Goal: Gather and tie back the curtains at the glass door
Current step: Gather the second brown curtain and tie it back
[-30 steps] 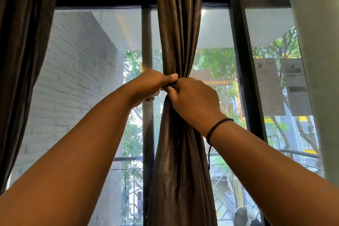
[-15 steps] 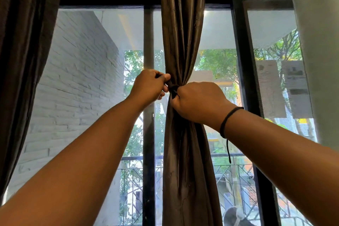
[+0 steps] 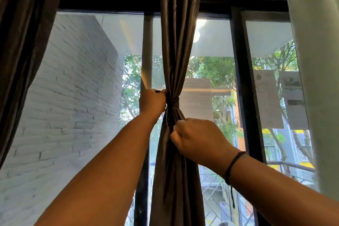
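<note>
A dark brown satin curtain [image 3: 180, 33] hangs gathered in front of the middle of the glass door [image 3: 212, 46]. A tie band of the same cloth [image 3: 173, 101] is wrapped tight round its waist. My left hand [image 3: 152, 101] grips the band's end at the left of the knot. My right hand [image 3: 199, 138] sits lower, to the right, and its curled fingers pull on a strip of cloth below the knot. A second dark curtain [image 3: 23, 42] hangs at the far left.
The black door frame [image 3: 242, 82] and a centre post [image 3: 146, 51] stand behind the curtain. A white wall [image 3: 315, 60] closes the right side. Outside are a white brick wall [image 3: 73, 108], trees and a balcony railing [image 3: 289, 166].
My right hand has dropped from the knot to lower right, drawing cloth downward. The tie band now shows wrapped round the curtain. My left hand stays at the knot's left.
</note>
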### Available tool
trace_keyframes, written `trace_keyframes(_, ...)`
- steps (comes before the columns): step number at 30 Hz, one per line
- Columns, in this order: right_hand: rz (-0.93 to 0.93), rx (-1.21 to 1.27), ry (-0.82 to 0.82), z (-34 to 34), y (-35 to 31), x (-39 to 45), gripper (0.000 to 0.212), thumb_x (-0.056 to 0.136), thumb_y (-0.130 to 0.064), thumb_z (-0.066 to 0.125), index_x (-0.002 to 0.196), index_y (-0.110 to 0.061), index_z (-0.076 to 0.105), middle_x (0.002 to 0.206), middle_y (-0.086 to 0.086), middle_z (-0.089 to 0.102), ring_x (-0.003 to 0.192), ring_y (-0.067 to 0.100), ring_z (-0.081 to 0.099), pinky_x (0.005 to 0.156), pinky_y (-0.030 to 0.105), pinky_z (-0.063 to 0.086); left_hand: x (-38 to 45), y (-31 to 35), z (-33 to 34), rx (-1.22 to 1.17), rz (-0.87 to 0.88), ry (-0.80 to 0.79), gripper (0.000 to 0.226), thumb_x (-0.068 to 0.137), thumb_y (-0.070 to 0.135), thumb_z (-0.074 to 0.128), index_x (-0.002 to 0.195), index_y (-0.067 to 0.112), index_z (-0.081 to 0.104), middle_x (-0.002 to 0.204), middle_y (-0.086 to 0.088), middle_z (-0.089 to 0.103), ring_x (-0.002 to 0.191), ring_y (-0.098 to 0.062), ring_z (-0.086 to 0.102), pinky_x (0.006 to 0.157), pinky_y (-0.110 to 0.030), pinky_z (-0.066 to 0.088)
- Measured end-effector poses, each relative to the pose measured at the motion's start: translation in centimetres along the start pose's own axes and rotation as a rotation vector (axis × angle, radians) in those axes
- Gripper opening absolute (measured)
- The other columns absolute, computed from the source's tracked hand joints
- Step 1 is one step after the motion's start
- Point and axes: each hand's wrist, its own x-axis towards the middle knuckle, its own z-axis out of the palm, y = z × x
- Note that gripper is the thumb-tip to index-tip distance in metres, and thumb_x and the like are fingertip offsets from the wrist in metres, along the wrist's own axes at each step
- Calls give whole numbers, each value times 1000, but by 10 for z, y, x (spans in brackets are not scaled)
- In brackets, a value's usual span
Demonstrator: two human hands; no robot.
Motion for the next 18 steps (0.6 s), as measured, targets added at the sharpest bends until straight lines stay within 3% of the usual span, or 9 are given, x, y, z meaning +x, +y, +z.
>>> trace_keyframes(2, 66, 76, -40, 2, 8, -3, 35, 96, -35, 38, 64, -20, 39, 63, -3, 41, 59, 23, 44, 45, 26, 21, -8, -7, 3, -200, -71, -9, 20, 94, 24, 56, 96, 6, 65, 75, -7, 65, 60, -21, 62, 53, -28, 49)
trace_keyframes(4, 139, 104, -70, -1, 16, -2, 41, 95, -40, 36, 59, -21, 34, 60, -3, 38, 59, 21, 43, 46, 26, 23, -18, -16, 5, -309, -116, -68, 21, 96, 27, 53, 102, 9, 63, 78, -6, 63, 64, -21, 61, 54, -28, 48)
trace_keyframes(8, 381, 456, -107, 2, 32, -1, 47, 90, -60, 41, 68, -18, 49, 65, 0, 52, 62, 20, 51, 54, 29, 34, -37, -25, 6, -396, -146, -110, 22, 96, 32, 52, 108, 13, 57, 88, -2, 64, 68, -15, 62, 57, -27, 51)
trace_keyframes(11, 539, 530, -85, 12, 40, 4, 58, 79, -74, 45, 81, -17, 52, 73, 3, 62, 66, 21, 57, 58, 31, 40, -43, -27, 4, -397, -151, -157, 23, 93, 39, 55, 103, 18, 57, 91, 4, 65, 73, -11, 63, 53, -24, 47)
trace_keyframes(14, 581, 544, -57, 16, 38, 9, 54, 79, -70, 51, 81, -16, 55, 72, 2, 61, 68, 21, 59, 58, 31, 42, -43, -29, 5, -300, -77, -170, 15, 91, 38, 59, 90, 23, 59, 91, 5, 66, 81, -15, 64, 62, -26, 51)
trace_keyframes(18, 434, 221, -89, 14, 20, 15, 29, 92, -44, 45, 81, -18, 46, 66, -4, 46, 61, 19, 52, 47, 25, 28, -40, -27, 6, -207, -50, -139, 25, 90, 46, 57, 89, 21, 61, 95, -2, 67, 85, -19, 64, 78, -37, 54)
